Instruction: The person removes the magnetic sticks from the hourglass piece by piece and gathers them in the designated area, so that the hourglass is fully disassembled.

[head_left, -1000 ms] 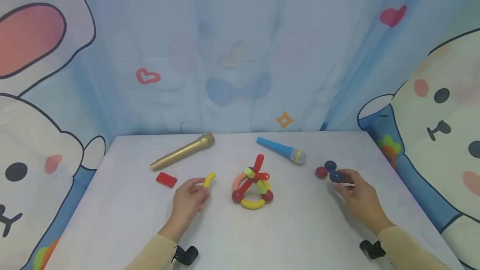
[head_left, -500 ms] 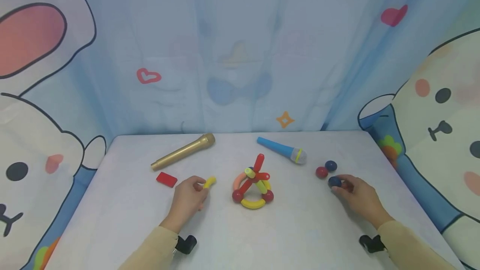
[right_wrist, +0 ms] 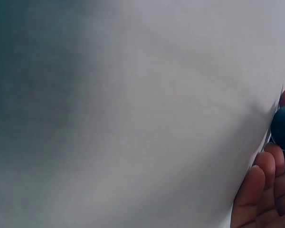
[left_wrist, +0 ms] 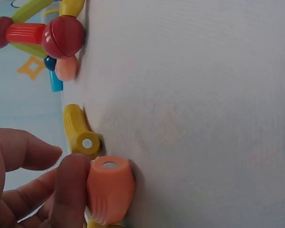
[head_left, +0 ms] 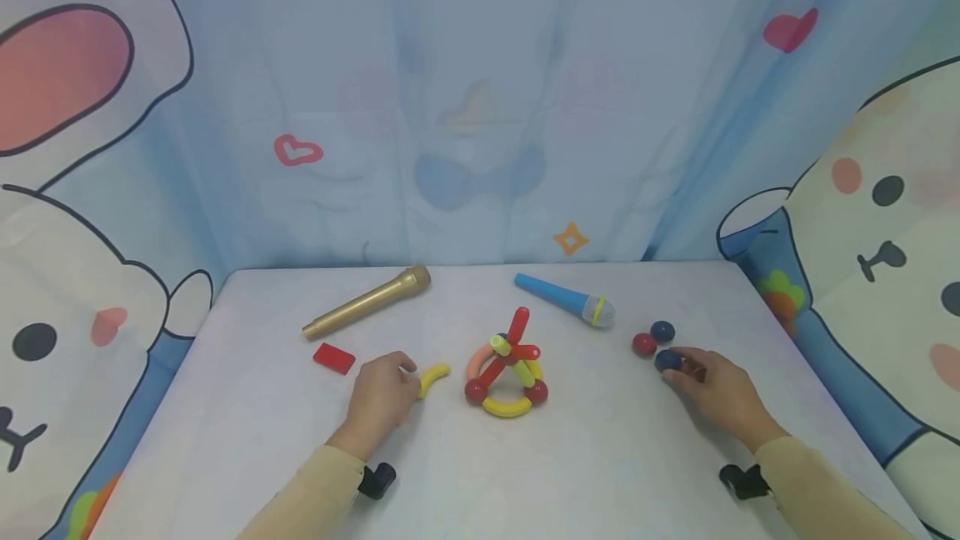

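My left hand rests by a yellow curved stick that lies on the table left of a built figure. In the left wrist view the thumb and a finger stand apart, with the yellow stick just beyond the fingertips. Close against a finger lies an orange ribbed stick, mostly covered by the hand in the head view. My right hand pinches a dark blue ball low at the table, beside a red ball and a second dark blue ball.
The figure of colored sticks and red balls stands mid-table. Behind it are a gold microphone and a blue microphone. A red block lies left of my left hand. A patterned curtain hangs behind the table.
My left hand held up the yellow stick, lowered it and let it go on the table. The right hand drew its blue ball slightly toward me, away from the other balls.
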A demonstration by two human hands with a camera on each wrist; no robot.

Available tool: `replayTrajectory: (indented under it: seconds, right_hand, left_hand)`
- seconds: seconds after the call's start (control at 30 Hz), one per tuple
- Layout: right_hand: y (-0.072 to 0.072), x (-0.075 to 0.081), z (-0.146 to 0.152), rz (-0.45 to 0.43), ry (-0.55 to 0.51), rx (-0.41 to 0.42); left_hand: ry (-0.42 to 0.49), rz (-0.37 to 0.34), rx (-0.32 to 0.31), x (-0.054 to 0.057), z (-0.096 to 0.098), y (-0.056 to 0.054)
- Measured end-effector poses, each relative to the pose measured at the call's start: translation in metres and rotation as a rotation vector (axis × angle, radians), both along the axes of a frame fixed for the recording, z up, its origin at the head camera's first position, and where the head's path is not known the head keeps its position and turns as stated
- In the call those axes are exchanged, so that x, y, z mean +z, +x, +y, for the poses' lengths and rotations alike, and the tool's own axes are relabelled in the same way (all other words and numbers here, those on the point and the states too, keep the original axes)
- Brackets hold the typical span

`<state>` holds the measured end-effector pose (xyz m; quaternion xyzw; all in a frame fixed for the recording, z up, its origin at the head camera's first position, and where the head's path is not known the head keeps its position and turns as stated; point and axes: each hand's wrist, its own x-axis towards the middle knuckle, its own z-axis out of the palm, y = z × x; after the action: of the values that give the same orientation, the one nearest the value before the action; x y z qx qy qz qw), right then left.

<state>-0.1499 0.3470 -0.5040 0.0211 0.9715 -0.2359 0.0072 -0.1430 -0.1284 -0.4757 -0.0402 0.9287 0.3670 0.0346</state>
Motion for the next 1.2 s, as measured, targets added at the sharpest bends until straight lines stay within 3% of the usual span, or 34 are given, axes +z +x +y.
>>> replayTrajectory:
  seconds: [0.2, 0.3, 0.5, 0.73, 1.03, 1.2]
  right_hand:
    - [-0.002, 0.001, -0.003, 0.015, -0.001, 0.003]
    - [-0.003, 0.003, -0.002, -0.003, 0.001, -0.005]
    - [-0.003, 0.001, 0.003, -0.007, -0.002, 0.004]
    - [-0.002, 0.001, 0.006, 0.002, -0.017, 0.015]
    - [-0.003, 0.001, 0.007, -0.032, -0.023, 0.001]
    - [-0.002, 0.003, 0.009, -0.031, -0.026, 0.01]
  left_hand:
    - [-0.118, 0.05, -0.044, -0.005, 0.003, -0.001]
    - [-0.119, 0.055, -0.071, -0.007, 0.004, -0.002]
    - [-0.109, 0.044, -0.069, -0.004, 0.004, -0.002]
    - [-0.057, -0.038, -0.029, 0.002, 0.004, 0.001]
    - [-0.043, -0.018, -0.001, 0.002, 0.001, 0.002]
    - [0.03, -0.019, -0.059, 0.001, -0.005, 0.002]
